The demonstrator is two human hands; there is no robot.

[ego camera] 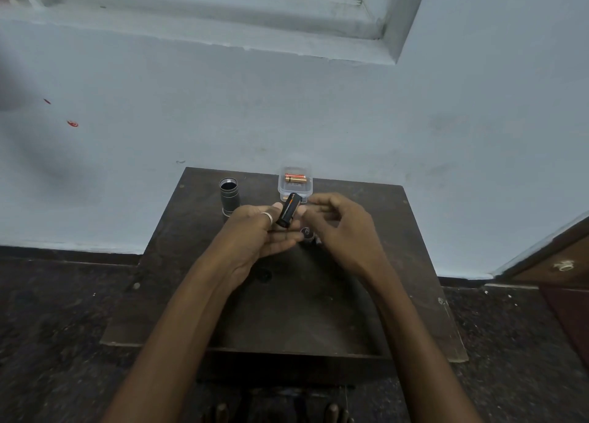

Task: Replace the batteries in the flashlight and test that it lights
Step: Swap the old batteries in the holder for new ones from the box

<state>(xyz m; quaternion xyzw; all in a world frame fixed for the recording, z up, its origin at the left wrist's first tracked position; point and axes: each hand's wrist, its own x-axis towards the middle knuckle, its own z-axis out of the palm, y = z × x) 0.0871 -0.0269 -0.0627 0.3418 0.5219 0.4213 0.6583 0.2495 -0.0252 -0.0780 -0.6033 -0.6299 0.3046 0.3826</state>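
Over the middle of the table (318, 311), the left hand (255, 234) pinches the tilted battery holder (288, 213); the right hand (338, 228) curls beside it, grip unclear. Held lightly, it could slip. The flashlight body (229, 196) and battery box (294, 185) stand near the far edge.

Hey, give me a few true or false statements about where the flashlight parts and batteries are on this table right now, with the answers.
1. The flashlight tube stands upright on the table, open end up. True.
2. The clear box is empty. False: orange batteries lie in it.
3. The left hand holds a black battery holder. True.
4. The flashlight tube stands to the right of the clear box. False: it stands to the left of it.
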